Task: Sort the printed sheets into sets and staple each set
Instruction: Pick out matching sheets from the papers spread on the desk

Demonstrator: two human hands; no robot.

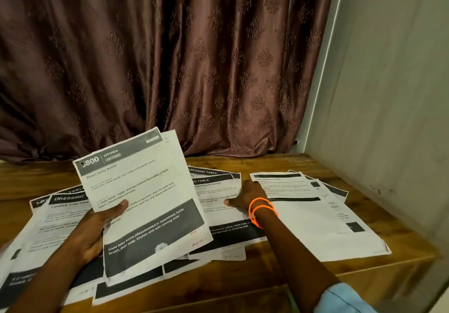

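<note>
While the left hand (94, 230) holds two sheets (143, 203) up, the right hand (247, 197) lies flat on spread papers (303, 215). Papers reach the desk's (279, 162) front and right edges; bare wood shows behind, by the curtain (170, 57).

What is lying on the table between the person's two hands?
In the head view, overlapping printed sheets headed "Dressing Table" lie between the left hand, which holds the "Kitchen" sheets, and the right hand.
</note>
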